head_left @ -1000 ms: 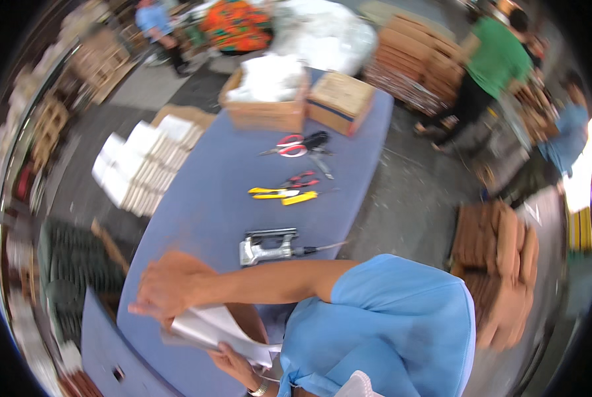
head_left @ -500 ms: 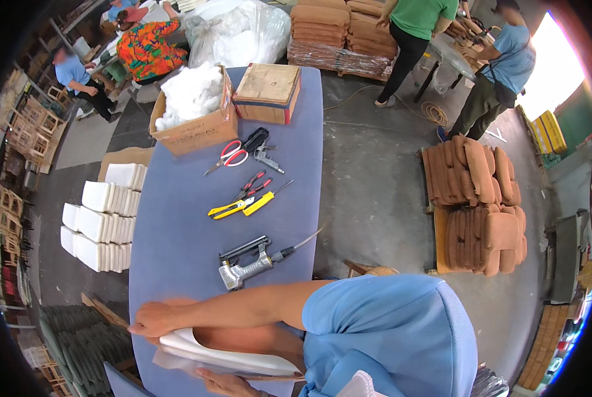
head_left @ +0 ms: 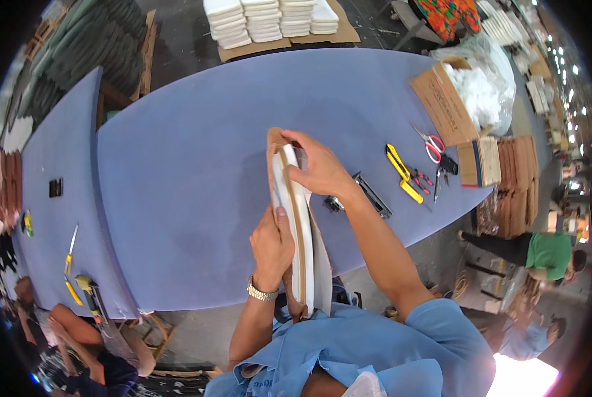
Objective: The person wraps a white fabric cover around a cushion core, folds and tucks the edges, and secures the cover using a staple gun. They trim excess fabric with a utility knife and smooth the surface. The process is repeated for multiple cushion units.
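A seat pad [head_left: 300, 245] is held on edge in front of me, made up of brown fabric, white padding and a thin tan board edge. My left hand [head_left: 271, 245], with a gold watch at its wrist, closes round its left side at mid-length. At the far end my right hand [head_left: 319, 165] pinches the layers, thumb on the white padding. A thin whitish sheet [head_left: 321, 271] hangs along the pad's right side. Beside my right forearm lies a staple gun [head_left: 374, 197], partly covered by that arm.
Yellow cutters [head_left: 402, 173], pliers [head_left: 420, 178] and red-handled scissors [head_left: 434, 149] lie to the right. Beyond stand a carton of white stuffing [head_left: 445, 106] and a wooden box [head_left: 478, 162]. Another table [head_left: 51, 152] adjoins at left, with a person [head_left: 84, 344] nearby. White pads [head_left: 263, 23] are stacked across.
My view has swung round to the left. The pad, low over the table before, is now raised on edge between both hands, and the right hand has moved from its outstretched place.
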### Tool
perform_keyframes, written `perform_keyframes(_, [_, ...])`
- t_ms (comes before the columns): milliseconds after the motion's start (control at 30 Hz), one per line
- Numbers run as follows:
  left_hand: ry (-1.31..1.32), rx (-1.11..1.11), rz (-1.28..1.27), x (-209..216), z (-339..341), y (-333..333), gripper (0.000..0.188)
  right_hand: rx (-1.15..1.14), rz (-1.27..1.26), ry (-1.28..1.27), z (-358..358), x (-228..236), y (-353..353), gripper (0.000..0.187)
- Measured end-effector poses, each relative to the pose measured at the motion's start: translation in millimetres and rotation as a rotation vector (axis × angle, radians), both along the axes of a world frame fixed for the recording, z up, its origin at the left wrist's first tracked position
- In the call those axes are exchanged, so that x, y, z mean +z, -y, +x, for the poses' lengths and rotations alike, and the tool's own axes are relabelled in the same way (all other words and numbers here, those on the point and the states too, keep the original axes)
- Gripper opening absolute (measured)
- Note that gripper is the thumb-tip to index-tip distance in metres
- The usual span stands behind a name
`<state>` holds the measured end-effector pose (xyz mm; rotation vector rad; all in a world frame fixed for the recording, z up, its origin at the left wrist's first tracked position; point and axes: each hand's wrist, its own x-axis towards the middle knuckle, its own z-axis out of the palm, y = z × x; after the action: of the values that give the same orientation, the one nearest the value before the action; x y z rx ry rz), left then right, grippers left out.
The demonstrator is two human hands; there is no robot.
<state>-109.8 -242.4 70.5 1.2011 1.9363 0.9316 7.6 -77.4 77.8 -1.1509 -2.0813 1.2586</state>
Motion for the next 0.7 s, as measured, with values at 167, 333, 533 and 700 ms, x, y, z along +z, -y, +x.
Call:
perform_keyframes(167, [0.043,-0.113,0.016,-1.2,-11.3,-10.2,0.044,-0.124,0.273,0.190,-26.6,4.8,-3.8,0.042])
perform_keyframes(333, [0.121,-0.123,0.035,4.2,-10.9,-16.1,0.044,-0.157,0.392,0.144,-30.2,1.1,-16.3,0.015])
perform_keyframes(533, [0.168,-0.286,-0.011,-2.5,-35.1,-35.0,0.046,-0.382,0.129,-0.008,-24.1,-3.1,-22.8,0.014])
perform_keyframes(700, [0.501,0.063,0.393,-85.4,-51.0,-135.1,0.050,-0.387,0.178,-0.021,-24.9,-5.2,-22.8,0.018])
